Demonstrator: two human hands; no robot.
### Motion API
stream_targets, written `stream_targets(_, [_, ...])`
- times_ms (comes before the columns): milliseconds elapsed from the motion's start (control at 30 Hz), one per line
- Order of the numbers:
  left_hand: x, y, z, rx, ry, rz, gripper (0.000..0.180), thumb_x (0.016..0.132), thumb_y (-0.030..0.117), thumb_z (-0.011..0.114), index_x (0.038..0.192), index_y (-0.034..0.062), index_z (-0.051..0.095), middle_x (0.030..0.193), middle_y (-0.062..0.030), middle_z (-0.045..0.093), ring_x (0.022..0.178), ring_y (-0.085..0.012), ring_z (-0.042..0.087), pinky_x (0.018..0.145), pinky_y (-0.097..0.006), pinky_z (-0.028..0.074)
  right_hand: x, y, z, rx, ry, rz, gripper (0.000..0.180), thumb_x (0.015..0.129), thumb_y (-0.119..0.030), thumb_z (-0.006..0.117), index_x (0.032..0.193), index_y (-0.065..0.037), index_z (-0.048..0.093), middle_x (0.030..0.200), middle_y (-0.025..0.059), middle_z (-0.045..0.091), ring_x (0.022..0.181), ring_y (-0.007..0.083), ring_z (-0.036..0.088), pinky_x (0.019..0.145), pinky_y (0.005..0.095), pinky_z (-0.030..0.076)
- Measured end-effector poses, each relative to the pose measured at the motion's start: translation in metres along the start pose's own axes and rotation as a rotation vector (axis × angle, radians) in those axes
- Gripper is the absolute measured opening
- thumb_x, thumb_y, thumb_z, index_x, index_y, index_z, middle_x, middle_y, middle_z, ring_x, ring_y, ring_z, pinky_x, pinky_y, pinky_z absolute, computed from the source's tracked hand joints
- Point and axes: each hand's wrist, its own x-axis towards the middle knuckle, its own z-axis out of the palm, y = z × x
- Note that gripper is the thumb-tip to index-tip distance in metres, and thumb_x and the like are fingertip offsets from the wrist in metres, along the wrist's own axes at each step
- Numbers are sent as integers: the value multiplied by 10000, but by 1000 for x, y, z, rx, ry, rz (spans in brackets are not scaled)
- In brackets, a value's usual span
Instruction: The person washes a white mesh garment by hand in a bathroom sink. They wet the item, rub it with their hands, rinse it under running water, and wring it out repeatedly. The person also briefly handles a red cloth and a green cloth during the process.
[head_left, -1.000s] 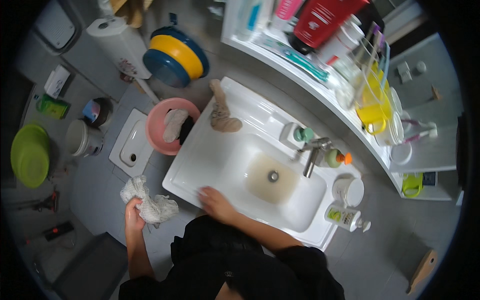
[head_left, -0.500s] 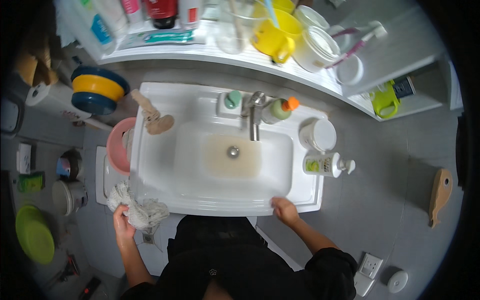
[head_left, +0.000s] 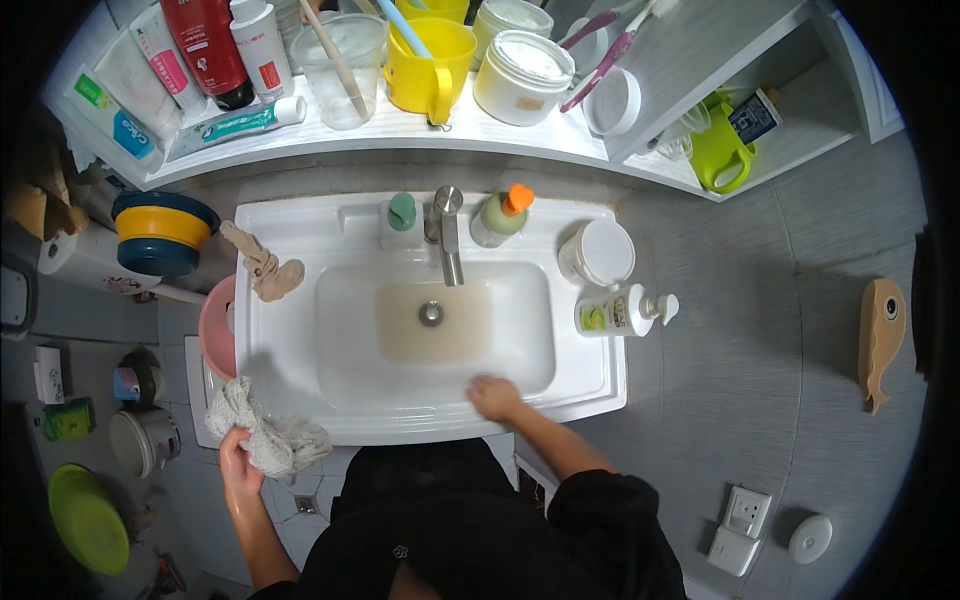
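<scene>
At the sink's front left corner, my left hand [head_left: 240, 462] is closed on a bunched grey-white knitted cloth [head_left: 275, 440], which hangs over the front edge. My right hand [head_left: 494, 398] is above the front part of the white sink [head_left: 300, 410]. Motion blurs its fingers, and nothing shows in them. Shallow cloudy, beige water [head_left: 400, 340] lies in the basin around the metal drain plug [head_left: 431, 314]. Behind it stands the metal faucet [head_left: 450, 235]; no stream from it is visible. A crumpled beige cloth piece [head_left: 265, 265], resembling a sock, rests on the sink's left ledge.
Right of the basin are a lidded white tub [head_left: 598, 253] and a pump bottle [head_left: 615, 312]. Two dispensers, one green-topped [head_left: 402, 215] and one orange-topped [head_left: 503, 213], flank the faucet. A pink basin [head_left: 217, 330] sits at left. Above, a shelf [head_left: 400, 140] holds toiletries.
My right hand has moved left from the sink's front right edge to over the basin's front. The left hand still grips the knitted cloth. The whole view has shifted.
</scene>
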Motion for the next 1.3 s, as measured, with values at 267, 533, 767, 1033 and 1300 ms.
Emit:
stream_targets(267, [-16, -4, 0, -51, 113, 32, 319, 694, 78, 488, 1003, 2, 512, 888, -107, 580, 806, -252, 581, 736, -391, 488, 18, 17, -3, 130, -359, -101, 572, 879, -400, 300, 1279, 5, 347, 1392, 154, 246, 1303, 243, 200, 1041, 433, 168])
stream_targets(533, [-26, -8, 6, -54, 131, 56, 273, 693, 70, 493, 958, 15, 529, 855, -94, 582, 771, -243, 578, 715, -380, 490, 5, 58, -24, 34, -430, -11, 497, 891, -323, 276, 1351, -135, 274, 1424, 79, 201, 1325, 223, 131, 1066, 419, 38])
stream_targets(767, [-34, -14, 3, -33, 239, 41, 203, 682, 77, 513, 874, 21, 546, 810, -90, 581, 741, -238, 580, 681, -380, 497, 59, 38, -21, -594, 207, 182, 483, 865, -282, 352, 1330, -153, 327, 1423, 70, 201, 1329, 234, 96, 1048, 498, 46])
stream_targets(1033, [-45, -29, -1, -25, 246, 12, 335, 691, 77, 475, 1015, 2, 521, 903, -110, 584, 836, -270, 580, 763, -407, 484, 122, -22, 33, -202, 230, -407, 479, 766, -179, 484, 1223, -46, 429, 1334, 121, 330, 1262, 288, 252, 1009, 510, 192])
stream_targets(1300, [-53, -49, 6, -34, 274, -33, 260, 688, 61, 502, 938, -3, 534, 843, -100, 569, 786, -235, 574, 722, -395, 486, 212, -36, -7, -297, 369, -238, 504, 852, -352, 416, 1278, -88, 363, 1363, 89, 300, 1281, 241, 227, 1009, 530, 165])
